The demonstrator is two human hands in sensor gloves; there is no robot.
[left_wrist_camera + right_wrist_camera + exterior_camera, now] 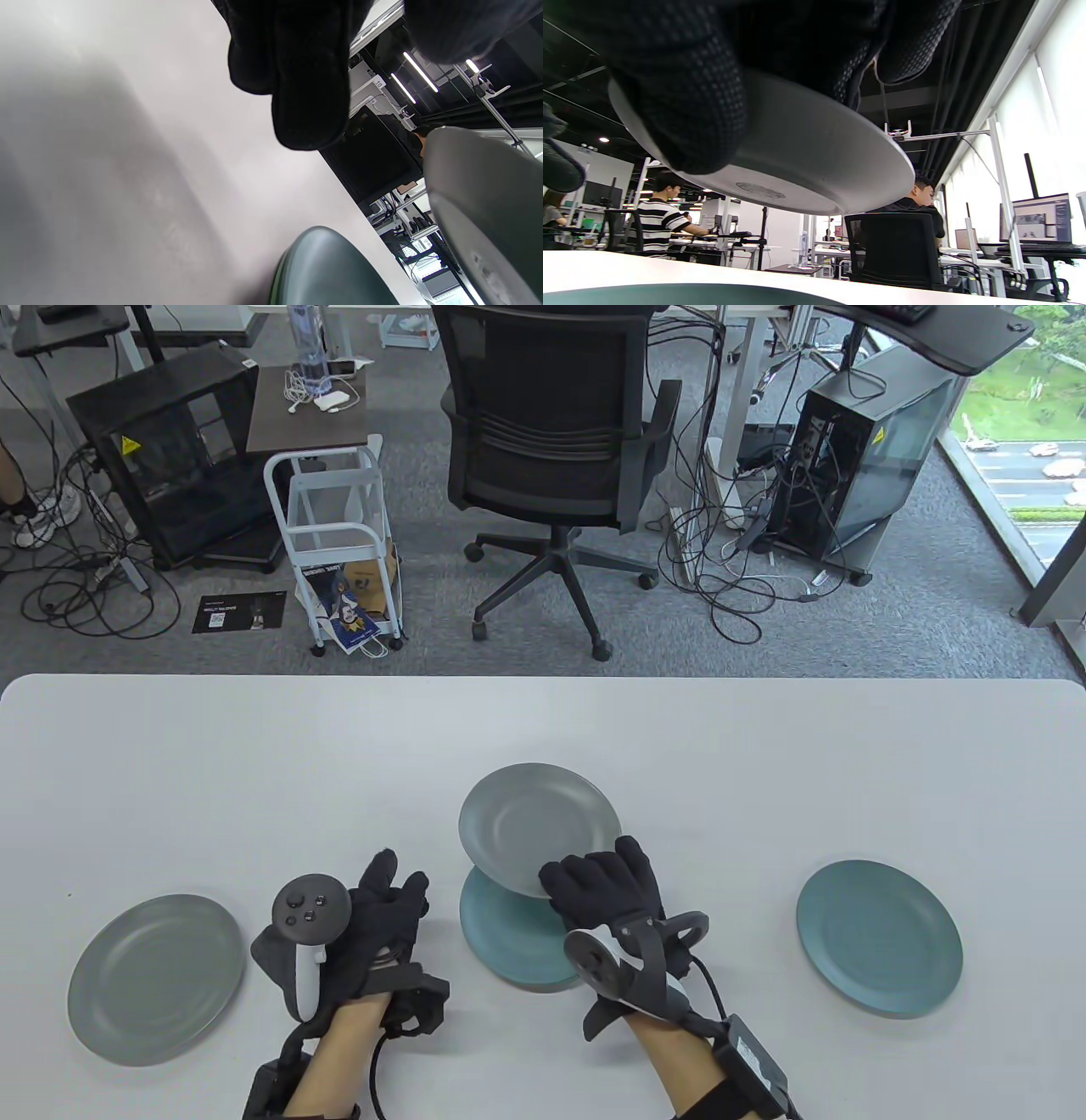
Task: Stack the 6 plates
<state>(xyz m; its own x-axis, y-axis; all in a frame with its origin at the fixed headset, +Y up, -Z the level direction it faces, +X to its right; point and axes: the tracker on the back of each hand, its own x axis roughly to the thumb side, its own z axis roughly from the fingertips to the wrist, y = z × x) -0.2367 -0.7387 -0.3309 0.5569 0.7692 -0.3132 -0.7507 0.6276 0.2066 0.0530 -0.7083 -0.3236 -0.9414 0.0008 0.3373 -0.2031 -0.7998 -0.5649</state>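
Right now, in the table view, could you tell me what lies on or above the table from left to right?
Grey plate → left hand → right hand holding a lifted grey plate above a teal plate → teal plate on the right.

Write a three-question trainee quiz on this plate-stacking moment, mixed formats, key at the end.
1. Multiple choice: which hand grips the lifted grey plate? A) left hand B) right hand C) both
2. True or false: the lifted grey plate lies flat on the teal plate below it.
3. Fill in: the table view shows ___ plates in all, counting the far-left grey plate and the far-right teal plate.

Key: 1 B. 2 false; the right wrist view shows its underside raised above the table. 3 four.
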